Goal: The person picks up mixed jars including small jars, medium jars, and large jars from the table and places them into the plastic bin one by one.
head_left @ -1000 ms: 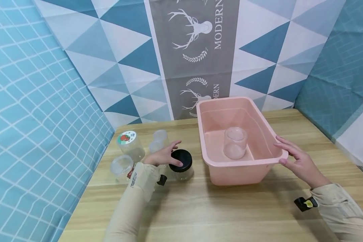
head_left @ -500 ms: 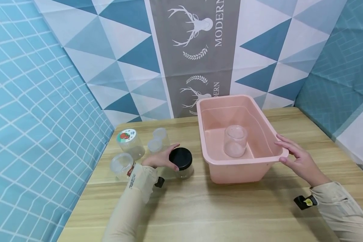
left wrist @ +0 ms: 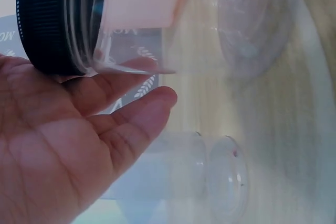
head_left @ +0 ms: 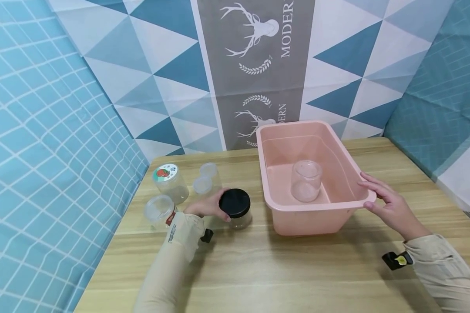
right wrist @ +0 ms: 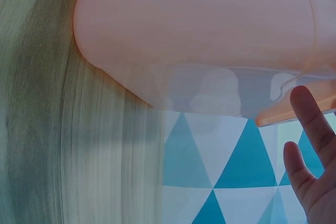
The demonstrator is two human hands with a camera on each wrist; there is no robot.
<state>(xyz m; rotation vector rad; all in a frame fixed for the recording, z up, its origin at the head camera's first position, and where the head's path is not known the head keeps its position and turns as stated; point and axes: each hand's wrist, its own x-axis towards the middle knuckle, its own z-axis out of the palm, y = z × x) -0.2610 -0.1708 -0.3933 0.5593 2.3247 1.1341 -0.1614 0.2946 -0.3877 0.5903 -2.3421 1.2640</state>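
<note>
A clear jar with a black screw lid (head_left: 235, 203) stands on the table left of the pink basin (head_left: 309, 221). My left hand (head_left: 209, 206) holds it from the left, the thumb on its near side and a finger behind the lid. In the left wrist view, the jar's clear body (left wrist: 173, 19) lies above the loosely bent lower fingers (left wrist: 144, 111). My right hand (head_left: 393, 213) grips the basin's near right corner, fingers over the rim and thumb outside. An upturned-looking clear jar (head_left: 306, 181) stands inside the basin.
Left of my left hand are a clear jar with a tomato-printed lid (head_left: 172, 184) and another clear jar (head_left: 158, 211), partly behind my sleeve. Two small clear containers (head_left: 209, 171) stand behind that hand. A patterned cloth wall (head_left: 258, 78) rises at the table's back edge.
My left thumb has slid from the top of the black lid to the jar's near side, and the hand has closed in around it. My right hand stays on the basin rim.
</note>
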